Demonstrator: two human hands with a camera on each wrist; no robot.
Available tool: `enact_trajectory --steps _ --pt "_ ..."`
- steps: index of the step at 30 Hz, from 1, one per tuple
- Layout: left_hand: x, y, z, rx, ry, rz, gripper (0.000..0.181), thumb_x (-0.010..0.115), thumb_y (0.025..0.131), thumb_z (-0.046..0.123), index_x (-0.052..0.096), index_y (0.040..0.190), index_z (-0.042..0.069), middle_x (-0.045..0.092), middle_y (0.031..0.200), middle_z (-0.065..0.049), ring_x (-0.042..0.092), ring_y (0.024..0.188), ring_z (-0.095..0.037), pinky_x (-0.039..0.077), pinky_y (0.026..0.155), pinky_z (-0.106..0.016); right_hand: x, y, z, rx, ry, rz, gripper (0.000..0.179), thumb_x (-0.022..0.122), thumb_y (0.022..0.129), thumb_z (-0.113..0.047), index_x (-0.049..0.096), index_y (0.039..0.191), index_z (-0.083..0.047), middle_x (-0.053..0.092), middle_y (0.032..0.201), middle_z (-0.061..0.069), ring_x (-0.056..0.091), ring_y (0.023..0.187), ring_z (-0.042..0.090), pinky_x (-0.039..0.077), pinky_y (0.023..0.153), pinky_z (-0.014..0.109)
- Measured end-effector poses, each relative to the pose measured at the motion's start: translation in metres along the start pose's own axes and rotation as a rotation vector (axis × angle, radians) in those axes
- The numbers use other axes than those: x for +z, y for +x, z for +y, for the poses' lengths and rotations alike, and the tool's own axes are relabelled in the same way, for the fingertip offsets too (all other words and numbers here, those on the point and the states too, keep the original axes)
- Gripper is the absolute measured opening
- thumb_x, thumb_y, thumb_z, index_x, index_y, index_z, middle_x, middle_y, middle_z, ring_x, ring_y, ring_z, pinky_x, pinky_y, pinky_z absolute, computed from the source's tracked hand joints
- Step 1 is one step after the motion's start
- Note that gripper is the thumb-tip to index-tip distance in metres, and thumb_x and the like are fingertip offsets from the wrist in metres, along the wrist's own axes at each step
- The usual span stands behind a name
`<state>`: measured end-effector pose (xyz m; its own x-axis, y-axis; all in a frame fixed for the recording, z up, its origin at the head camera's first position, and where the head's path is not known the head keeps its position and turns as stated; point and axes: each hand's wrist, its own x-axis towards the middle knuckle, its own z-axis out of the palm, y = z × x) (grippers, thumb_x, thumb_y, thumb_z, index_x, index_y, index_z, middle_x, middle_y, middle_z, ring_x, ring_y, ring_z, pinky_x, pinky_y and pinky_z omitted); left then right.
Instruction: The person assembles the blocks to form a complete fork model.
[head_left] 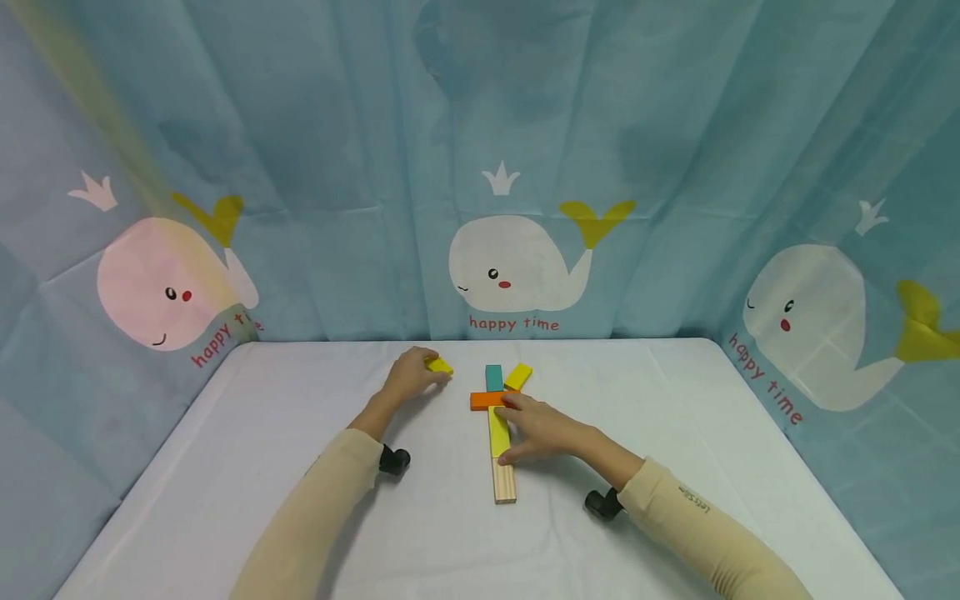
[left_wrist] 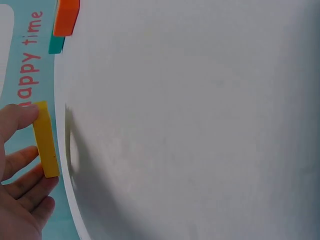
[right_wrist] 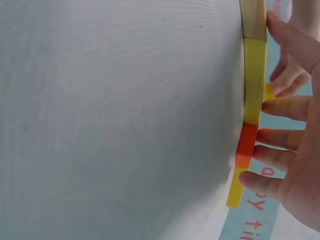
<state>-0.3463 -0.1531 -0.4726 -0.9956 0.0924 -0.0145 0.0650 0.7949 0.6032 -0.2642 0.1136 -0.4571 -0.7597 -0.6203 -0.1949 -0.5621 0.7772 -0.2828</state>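
At the table's far side my left hand [head_left: 411,375] pinches a small yellow block [left_wrist: 46,142] between thumb and fingers. In the left wrist view that block looks lifted off the cloth. My right hand [head_left: 546,427] rests its spread, fairly straight fingers on a row of blocks lying flat. The row has a plain wood block [head_left: 504,485] nearest me, then a yellow-green block [head_left: 498,433], then an orange block [head_left: 486,402] set crosswise. Beyond the orange one lie a teal block [head_left: 493,378] and a slanted yellow block [head_left: 518,377]. Fingers partly cover the orange block's right end.
A white cloth covers the table [head_left: 645,392]. Behind and beside it hangs a blue curtain [head_left: 360,275] printed with whales. Each wrist wears a small black device, the left one [head_left: 395,460] and the right one [head_left: 602,504] both just above the cloth.
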Motion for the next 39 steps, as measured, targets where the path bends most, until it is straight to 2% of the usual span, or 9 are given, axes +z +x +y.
enact_trajectory --steps 7,12,25,30,39 --pt "0.004 -0.003 0.013 -0.005 -0.014 -0.007 0.057 0.074 0.085 0.032 0.059 0.131 0.001 0.057 0.133 -0.016 0.053 0.112 -0.03 0.045 0.103 -0.045 -0.001 -0.001 -0.001 0.0 0.015 0.003 0.086 0.071 0.079 -0.06 0.043 0.147 -0.016 0.029 0.159 0.012 0.034 0.144 0.032 0.035 0.114 0.051" --pt "0.008 -0.004 0.017 -0.006 -0.014 -0.016 0.057 0.074 0.085 0.032 0.059 0.131 0.002 0.058 0.133 -0.015 0.053 0.113 -0.029 0.045 0.104 -0.044 0.0 -0.001 0.0 -0.007 0.009 0.005 0.086 0.07 0.079 -0.061 0.043 0.147 -0.016 0.03 0.158 0.013 0.034 0.144 0.032 0.035 0.114 0.051" --pt "0.018 -0.01 0.029 0.043 -0.037 -0.007 0.052 0.075 0.084 0.03 0.063 0.126 0.001 0.061 0.128 -0.016 0.056 0.11 -0.028 0.047 0.101 -0.045 0.004 0.0 0.002 -0.011 -0.02 0.011 0.093 0.067 0.079 -0.065 0.038 0.15 -0.012 0.027 0.16 0.013 0.035 0.144 0.033 0.035 0.115 0.049" --pt "0.021 -0.01 0.035 0.069 -0.023 -0.005 0.051 0.074 0.085 0.03 0.063 0.126 0.002 0.061 0.13 -0.015 0.057 0.114 -0.029 0.046 0.103 -0.045 0.003 -0.001 0.001 -0.036 -0.026 0.028 0.091 0.068 0.079 -0.064 0.041 0.148 -0.011 0.03 0.158 0.015 0.037 0.142 0.035 0.037 0.114 0.049" --pt "0.026 -0.008 0.045 0.065 -0.015 0.0 0.052 0.075 0.084 0.031 0.064 0.126 0.002 0.061 0.131 -0.014 0.056 0.119 -0.03 0.045 0.105 -0.045 0.003 -0.001 -0.001 -0.06 -0.049 0.032 0.088 0.069 0.08 -0.061 0.045 0.145 -0.008 0.034 0.156 0.015 0.039 0.141 0.031 0.038 0.113 0.047"
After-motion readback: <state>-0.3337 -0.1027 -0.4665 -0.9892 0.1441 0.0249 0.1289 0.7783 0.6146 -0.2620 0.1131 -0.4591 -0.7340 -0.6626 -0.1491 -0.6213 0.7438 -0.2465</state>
